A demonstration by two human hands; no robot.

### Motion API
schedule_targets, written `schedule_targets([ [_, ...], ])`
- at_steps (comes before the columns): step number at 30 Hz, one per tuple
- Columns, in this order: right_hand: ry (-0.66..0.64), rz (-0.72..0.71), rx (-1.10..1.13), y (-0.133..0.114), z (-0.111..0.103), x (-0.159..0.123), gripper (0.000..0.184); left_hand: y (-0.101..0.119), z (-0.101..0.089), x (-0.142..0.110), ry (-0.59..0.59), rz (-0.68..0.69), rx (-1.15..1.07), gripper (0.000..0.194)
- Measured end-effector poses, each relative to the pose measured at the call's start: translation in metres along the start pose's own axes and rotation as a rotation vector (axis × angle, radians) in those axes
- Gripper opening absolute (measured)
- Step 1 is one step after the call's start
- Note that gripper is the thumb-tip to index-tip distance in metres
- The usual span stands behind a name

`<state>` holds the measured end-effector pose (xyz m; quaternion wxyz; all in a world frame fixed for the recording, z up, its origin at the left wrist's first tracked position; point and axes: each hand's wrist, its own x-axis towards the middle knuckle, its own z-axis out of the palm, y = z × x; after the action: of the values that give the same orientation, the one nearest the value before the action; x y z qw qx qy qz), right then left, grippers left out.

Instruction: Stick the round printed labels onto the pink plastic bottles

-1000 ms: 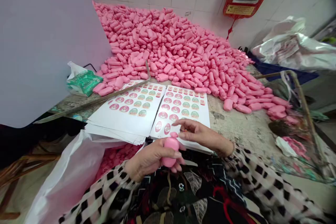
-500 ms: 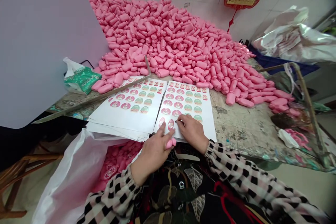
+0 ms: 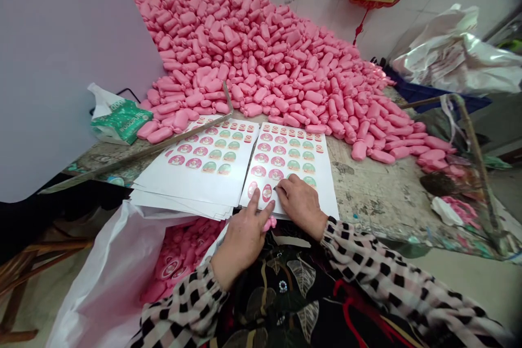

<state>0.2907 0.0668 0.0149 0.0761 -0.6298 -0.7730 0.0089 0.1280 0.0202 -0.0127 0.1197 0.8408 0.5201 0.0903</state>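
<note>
The lettering on the green packet at left showed only in part; the print on the oval label on the right sheet was too small to read. Your left hand curled round a pink piece near the sheet's near edge, its puckered end showing, two digits spread over the paper. Your right hand bent its fingertips beside the label; whether that grip pinched it could not be told. Smooth, plump pieces lay heaped far across the worn, stained tabletop.
</note>
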Motion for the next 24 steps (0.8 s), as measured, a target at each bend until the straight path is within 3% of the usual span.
schedule_targets([
  [13, 0.019, 0.058, 0.15, -0.002, 0.007, -0.008, 0.026, 0.003, 0.008, 0.0, 0.013, -0.019, 0.005, 0.061],
  [24, -0.054, 0.061, 0.027, -0.005, -0.003, -0.003, 0.026, 0.003, 0.006, 0.0, 0.017, -0.028, -0.017, 0.056],
])
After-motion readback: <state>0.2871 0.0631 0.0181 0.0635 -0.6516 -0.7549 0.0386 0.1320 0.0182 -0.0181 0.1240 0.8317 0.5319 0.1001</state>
